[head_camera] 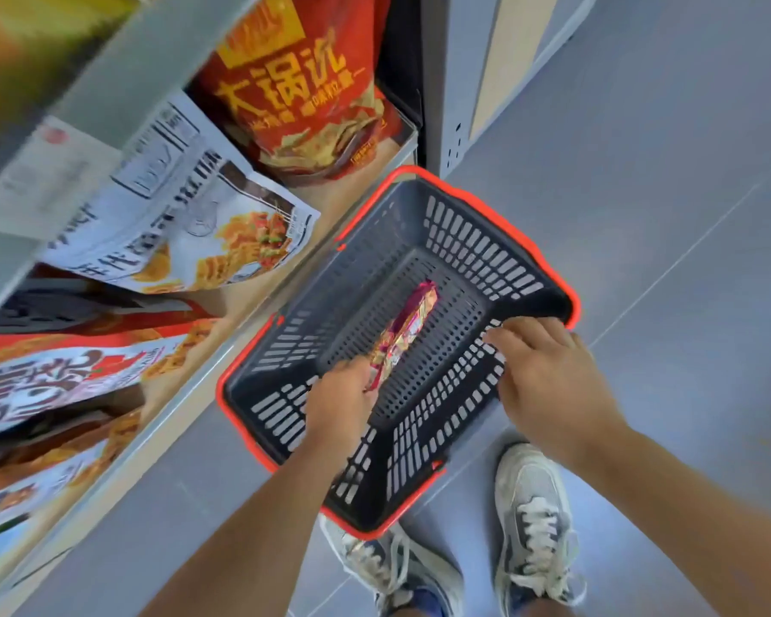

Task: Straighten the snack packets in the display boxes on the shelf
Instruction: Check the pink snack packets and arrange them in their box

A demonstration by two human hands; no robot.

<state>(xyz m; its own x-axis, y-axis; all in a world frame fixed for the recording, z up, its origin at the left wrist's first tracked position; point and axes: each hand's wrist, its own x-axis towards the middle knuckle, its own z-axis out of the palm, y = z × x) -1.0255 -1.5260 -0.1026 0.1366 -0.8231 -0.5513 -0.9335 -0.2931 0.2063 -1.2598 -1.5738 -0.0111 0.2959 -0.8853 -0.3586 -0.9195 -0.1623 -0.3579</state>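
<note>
**Open basket, crowded shelf on the left**

The basket [419, 260] in the middle of the frame is open at the top, and its floor is mostly bare. Only one pink snack packet [408, 331] lies there, along the middle. The left hand [343, 403] is inside at the lower left and pinches the near end of this packet. The right hand [548, 376] rests on the lower right wall, so this side is blocked.

At the left of the frame, the shelf [223, 349] is packed with large snack bags [188, 216], and its edge touches the basket rim. The grey floor [664, 171] at the right is free. Two shoes [530, 527] stand just below the basket.
</note>
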